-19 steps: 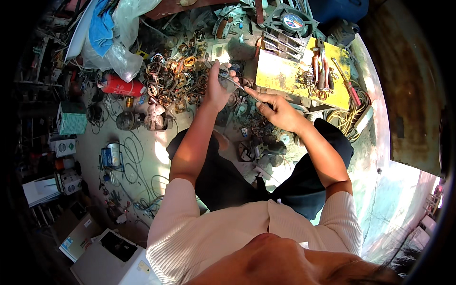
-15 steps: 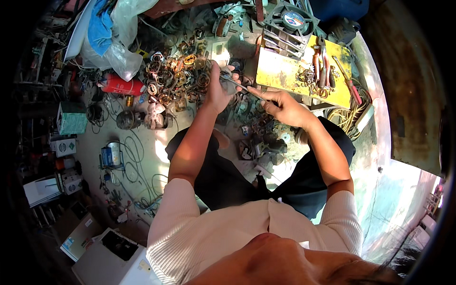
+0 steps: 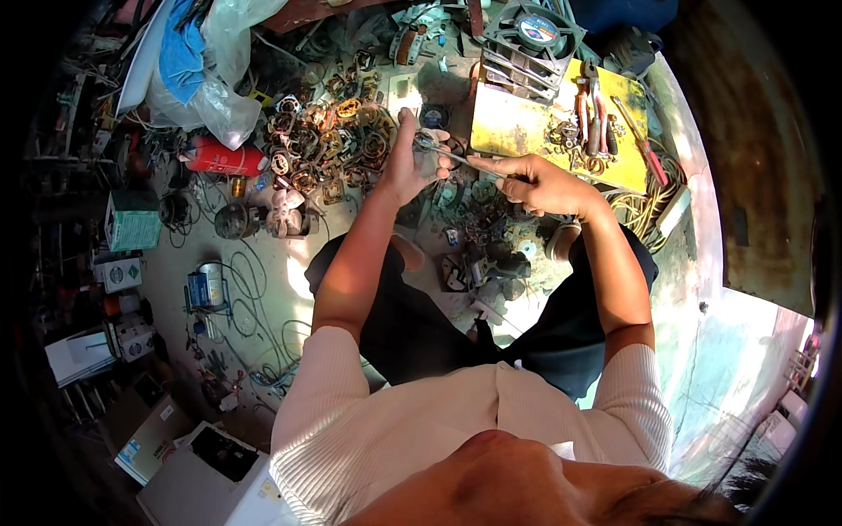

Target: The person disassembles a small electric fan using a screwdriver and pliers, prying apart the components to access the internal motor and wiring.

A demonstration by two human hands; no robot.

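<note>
One right hand (image 3: 551,187): now farther from left hand (image 3: 409,167), pinching thin metal rod (image 3: 458,158).
Left hand's hold: I cannot tell.

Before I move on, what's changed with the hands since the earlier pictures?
The right hand has moved rightward and slightly forward, baring more of the thin metal tool it holds. No new grasp or release shows. The left hand and yellow board stayed roughly put.

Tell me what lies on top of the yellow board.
On the yellow board: red-handled pliers, small metal parts, and a red-handled tool along the right edge. The square fan hides the board's far-left corner; anything beneath the fan is covered.
</note>
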